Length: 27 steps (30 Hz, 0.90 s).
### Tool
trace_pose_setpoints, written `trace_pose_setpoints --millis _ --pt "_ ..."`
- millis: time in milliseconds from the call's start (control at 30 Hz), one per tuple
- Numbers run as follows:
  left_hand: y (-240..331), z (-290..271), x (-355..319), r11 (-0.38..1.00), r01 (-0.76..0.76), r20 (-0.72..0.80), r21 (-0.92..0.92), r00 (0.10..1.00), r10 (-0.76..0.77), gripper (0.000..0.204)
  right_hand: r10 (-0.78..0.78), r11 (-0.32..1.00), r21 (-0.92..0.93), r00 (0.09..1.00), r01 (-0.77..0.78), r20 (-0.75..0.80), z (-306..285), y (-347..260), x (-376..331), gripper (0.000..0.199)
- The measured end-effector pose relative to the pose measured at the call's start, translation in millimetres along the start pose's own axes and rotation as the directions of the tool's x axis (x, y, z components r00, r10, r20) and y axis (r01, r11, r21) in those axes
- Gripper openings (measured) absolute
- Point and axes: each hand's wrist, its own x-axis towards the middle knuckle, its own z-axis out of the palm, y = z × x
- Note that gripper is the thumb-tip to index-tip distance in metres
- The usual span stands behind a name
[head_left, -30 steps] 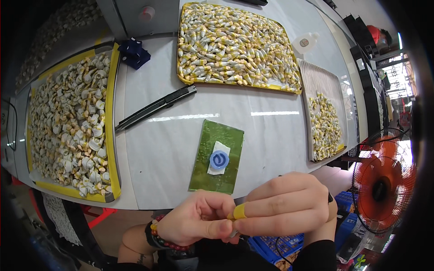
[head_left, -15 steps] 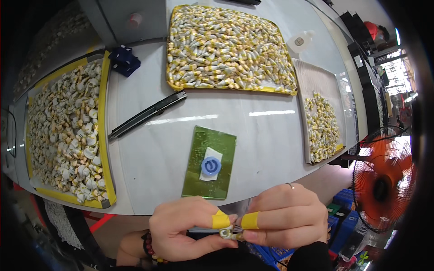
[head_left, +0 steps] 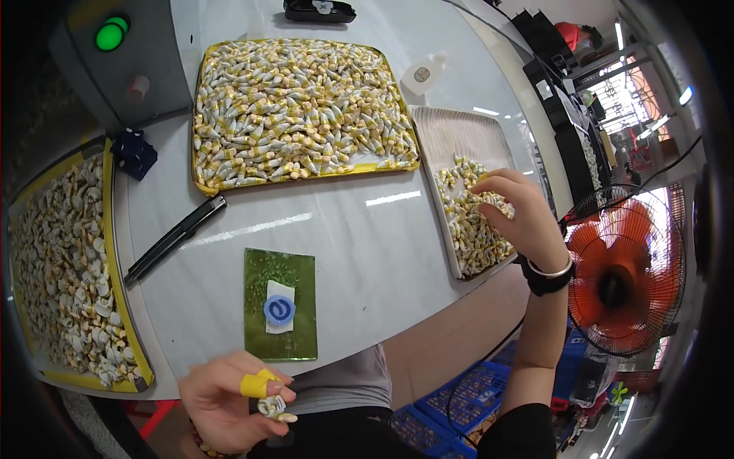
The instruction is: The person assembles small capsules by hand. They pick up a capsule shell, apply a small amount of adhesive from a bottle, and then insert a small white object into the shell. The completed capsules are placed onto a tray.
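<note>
Near the lower left, my left hand (head_left: 222, 405) pinches a small coiled white piece (head_left: 274, 409) with a pale peach end between thumb and fingers. Yellow tape is wrapped round one finger of that hand. My right hand (head_left: 520, 214) is stretched over a shallow whitish tray (head_left: 466, 130) on the right, its fingers curved and apart with nothing visible in them. Small white pieces with yellow bands (head_left: 470, 229) lie heaped in the near part of that tray. Between the hands, a green rectangular plate (head_left: 256, 306) carries a white patch and a round blue disc (head_left: 279, 309).
A yellow-rimmed tray (head_left: 306, 177) full of banded pieces stands at the back. Another yellow-edged tray (head_left: 126, 321) at far left holds coiled pieces. A black bar-shaped tool (head_left: 176, 237), dark blue cloth (head_left: 134, 153) and white bottle (head_left: 424, 74) lie around. An orange fan (head_left: 619, 283) stands right.
My hands have parted. The right went up and right to the small tray; the left keeps a coiled piece in its pinch. The whole view has shifted to the right.
</note>
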Motion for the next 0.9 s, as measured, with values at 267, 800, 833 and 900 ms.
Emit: trace_pose_setpoints --millis 267,800,833,900 --pt "-1 -7 -1 1.0 0.008 0.043 -0.008 0.999 -0.008 0.043 -0.15 0.988 -0.037 0.989 0.15 0.012 27 6 14 0.016" --pt "1 -25 -6 0.966 -0.03 0.054 -0.256 0.998 0.045 0.039 -0.427 0.799 0.414 0.896 0.436 -0.12 36 -121 0 0.019" --pt "1 -26 -6 0.962 -0.035 0.06 -0.272 0.997 0.053 0.038 -0.442 0.786 0.441 0.893 0.432 -0.086 39 -126 1 0.019" --pt "2 -27 -8 0.953 -0.04 0.068 -0.299 0.996 0.063 0.038 -0.476 0.759 0.496 0.879 0.421 -0.019 48 -132 3 0.018"
